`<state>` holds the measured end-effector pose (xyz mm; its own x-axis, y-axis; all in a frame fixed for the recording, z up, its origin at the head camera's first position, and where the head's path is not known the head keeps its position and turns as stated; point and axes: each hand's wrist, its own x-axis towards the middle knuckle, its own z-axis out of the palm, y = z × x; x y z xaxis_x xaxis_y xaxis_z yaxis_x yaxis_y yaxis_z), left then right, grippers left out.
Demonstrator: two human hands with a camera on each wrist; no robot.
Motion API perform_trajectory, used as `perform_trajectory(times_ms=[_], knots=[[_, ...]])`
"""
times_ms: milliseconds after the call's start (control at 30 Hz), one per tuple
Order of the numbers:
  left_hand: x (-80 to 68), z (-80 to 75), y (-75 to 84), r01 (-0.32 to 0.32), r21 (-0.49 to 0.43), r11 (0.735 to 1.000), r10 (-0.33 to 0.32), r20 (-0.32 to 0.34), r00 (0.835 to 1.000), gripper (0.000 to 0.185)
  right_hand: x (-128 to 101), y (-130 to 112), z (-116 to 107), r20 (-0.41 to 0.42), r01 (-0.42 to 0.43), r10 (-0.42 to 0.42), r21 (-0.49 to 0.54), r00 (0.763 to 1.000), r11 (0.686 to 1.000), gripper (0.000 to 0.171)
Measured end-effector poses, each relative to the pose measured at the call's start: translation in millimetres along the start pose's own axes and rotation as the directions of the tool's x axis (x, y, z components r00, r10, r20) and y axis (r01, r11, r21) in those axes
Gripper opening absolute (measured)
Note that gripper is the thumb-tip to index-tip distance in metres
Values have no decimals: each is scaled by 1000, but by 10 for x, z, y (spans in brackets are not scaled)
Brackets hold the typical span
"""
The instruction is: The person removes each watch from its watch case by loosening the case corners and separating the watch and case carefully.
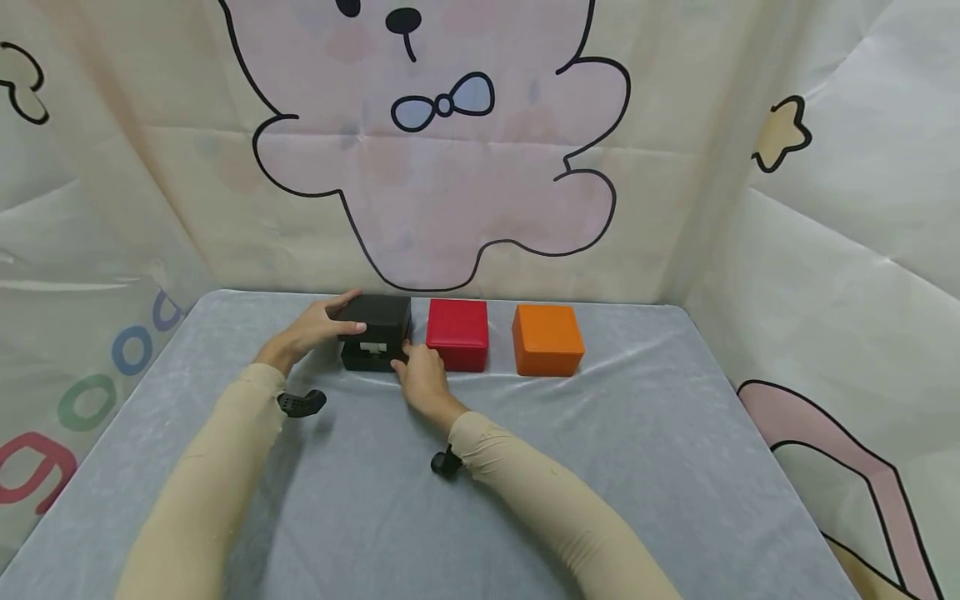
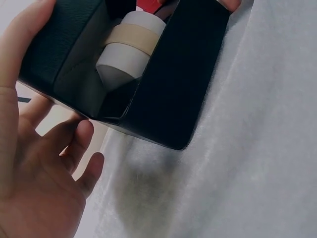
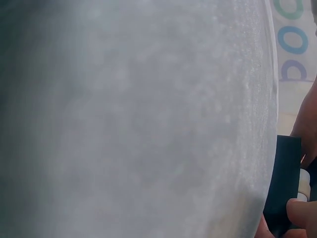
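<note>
A small black box (image 1: 375, 321) stands at the back of the table, its lid lifted a little. My left hand (image 1: 315, 325) holds the lid from the left, thumb on top. My right hand (image 1: 420, 375) grips the base at its front right corner. In the left wrist view the black box (image 2: 183, 74) gapes open, showing a white cushion (image 2: 126, 54) with a beige band round it. There my left hand (image 2: 39, 188) has its thumb over the lid and its fingers behind it. The right wrist view catches a fingertip (image 3: 302, 210) against the black box (image 3: 282, 183).
A red box (image 1: 457, 333) stands shut right beside the black one, and an orange box (image 1: 547, 337) to its right. A grey cloth (image 1: 525, 467) covers the table. Printed fabric walls close in the back and both sides.
</note>
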<state>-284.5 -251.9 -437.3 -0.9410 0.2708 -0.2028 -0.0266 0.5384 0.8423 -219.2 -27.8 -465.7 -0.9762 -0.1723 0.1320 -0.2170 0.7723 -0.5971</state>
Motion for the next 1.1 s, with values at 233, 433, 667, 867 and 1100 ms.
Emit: perform_trajectory(times_ms=[233, 433, 667, 867, 1100], knots=[[25, -46, 32, 31, 1, 1000, -31, 25, 999, 83, -15, -21, 20, 21, -5, 6, -21, 1000, 1000, 39], [-30, -57, 215, 83, -41, 996, -81, 41, 996, 83, 4, -16, 20, 6, -1, 1, -36, 1000, 999, 36], [-30, -47, 367, 89, -59, 994, -86, 49, 995, 81, 34, 3, -35, 0, -1, 1, -54, 1000, 999, 35], [150, -69, 192, 70, -67, 995, -69, 27, 997, 79, 48, -3, -58, 24, 19, -18, -57, 1000, 998, 37], [180, -71, 179, 64, -103, 993, -60, 40, 997, 76, 26, -11, -22, 46, 1, 2, -53, 999, 999, 39]])
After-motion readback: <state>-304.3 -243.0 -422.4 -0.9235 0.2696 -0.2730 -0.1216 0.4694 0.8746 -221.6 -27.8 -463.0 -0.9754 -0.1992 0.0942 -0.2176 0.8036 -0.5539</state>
